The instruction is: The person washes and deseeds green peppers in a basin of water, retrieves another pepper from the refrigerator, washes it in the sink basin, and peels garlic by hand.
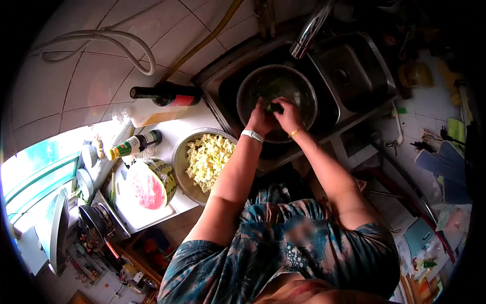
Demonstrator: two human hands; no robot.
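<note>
Both hands are inside a large round metal bowl (242,83) that stands in the left sink basin. My left hand (260,118), with a white band at the wrist, is closed at the edge of a dark green clump (275,107) that looks like leafy greens. From the other side my right hand (289,116) pinches the same clump; a yellow band circles that wrist. More dim green (277,83) shows deeper in the bowl, too dark to make out. The fingertips are partly hidden.
A chrome faucet (307,35) hangs over the sink, beside a second basin (349,76). Left on the counter are a metal bowl of chopped pale vegetable (208,159), a cut watermelon (152,185) under film, a dark wine bottle (167,95) and a green-capped bottle (134,144).
</note>
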